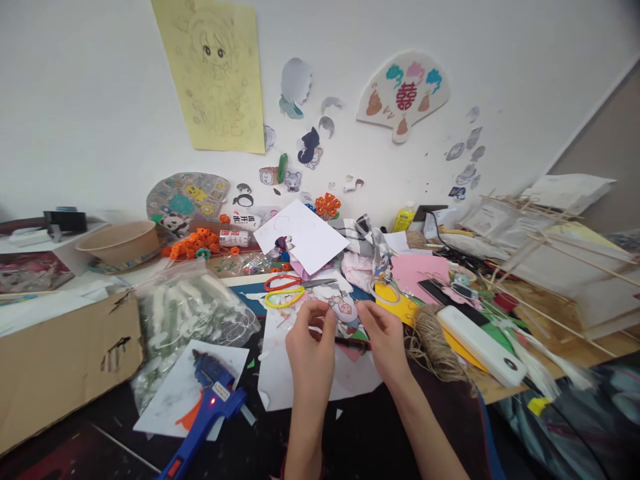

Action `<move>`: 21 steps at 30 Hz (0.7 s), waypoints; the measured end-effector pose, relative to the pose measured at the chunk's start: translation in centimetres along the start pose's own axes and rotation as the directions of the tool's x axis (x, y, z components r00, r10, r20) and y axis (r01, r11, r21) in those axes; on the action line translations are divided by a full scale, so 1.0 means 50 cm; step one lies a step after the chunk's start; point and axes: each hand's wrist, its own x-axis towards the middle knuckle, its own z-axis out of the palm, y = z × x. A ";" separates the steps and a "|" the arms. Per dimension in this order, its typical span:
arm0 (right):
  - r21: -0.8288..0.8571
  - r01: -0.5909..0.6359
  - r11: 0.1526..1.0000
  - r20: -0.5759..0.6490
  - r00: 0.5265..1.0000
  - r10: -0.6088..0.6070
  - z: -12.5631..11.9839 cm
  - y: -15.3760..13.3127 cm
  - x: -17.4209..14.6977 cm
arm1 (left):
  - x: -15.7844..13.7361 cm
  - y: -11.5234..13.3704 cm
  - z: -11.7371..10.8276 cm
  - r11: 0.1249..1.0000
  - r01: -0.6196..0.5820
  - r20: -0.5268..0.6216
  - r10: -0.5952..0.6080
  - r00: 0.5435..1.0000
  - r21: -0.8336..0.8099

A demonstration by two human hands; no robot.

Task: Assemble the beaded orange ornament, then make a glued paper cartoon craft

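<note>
A small paper cutout (pixel 344 309) with a printed cartoon figure is stretched between my two hands, above the cluttered middle of the table. My left hand (pixel 313 333) pinches its left edge between thumb and fingers. At the opposite edge, my right hand (pixel 383 330) grips it the same way. Just beyond my left hand lie scissors (pixel 285 291) with red and yellow handles. Under both hands is a white paper sheet (pixel 280 373) scattered with scraps. A dark flat item below the cutout is mostly hidden.
At the lower left a blue glue gun (pixel 207 407), its red light lit, rests on white paper. Nearby are cardboard (pixel 65 367) and a plastic bag (pixel 195 320). To the right are a twine ball (pixel 430 340), a white oblong device (pixel 480 345) and a stick frame (pixel 565 260).
</note>
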 end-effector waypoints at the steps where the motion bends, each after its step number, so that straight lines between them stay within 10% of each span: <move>1: 0.030 -0.014 0.999 0.000 1.000 0.014 0.000 0.001 0.000 | 0.000 0.000 0.000 1.000 -0.003 0.000 0.003 1.000 0.000; 21: 0.182 -0.069 0.981 -0.068 0.994 0.082 -0.008 0.011 0.004 | -0.001 0.005 -0.004 1.000 0.006 0.060 -0.007 0.998 0.019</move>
